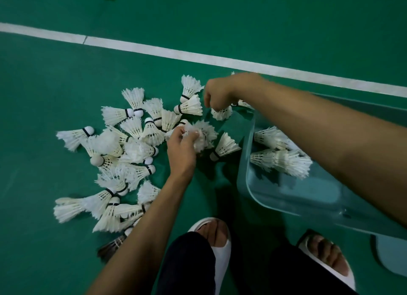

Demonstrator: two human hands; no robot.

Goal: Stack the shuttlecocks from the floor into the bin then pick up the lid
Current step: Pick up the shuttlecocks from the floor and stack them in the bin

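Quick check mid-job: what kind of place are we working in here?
Probably a badminton court: green sports flooring with a painted white line, and many feather shuttlecocks scattered beside a clear bin.

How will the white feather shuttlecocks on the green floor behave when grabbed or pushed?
Probably very light: the left hand grips a bunch of white feather shuttlecocks at once. Likely fragile: several skirts look frayed and crushed, so squeeze gently. Pushed, they'd probably swing round the cork end, not roll straight; the loose ones lie on their sides.
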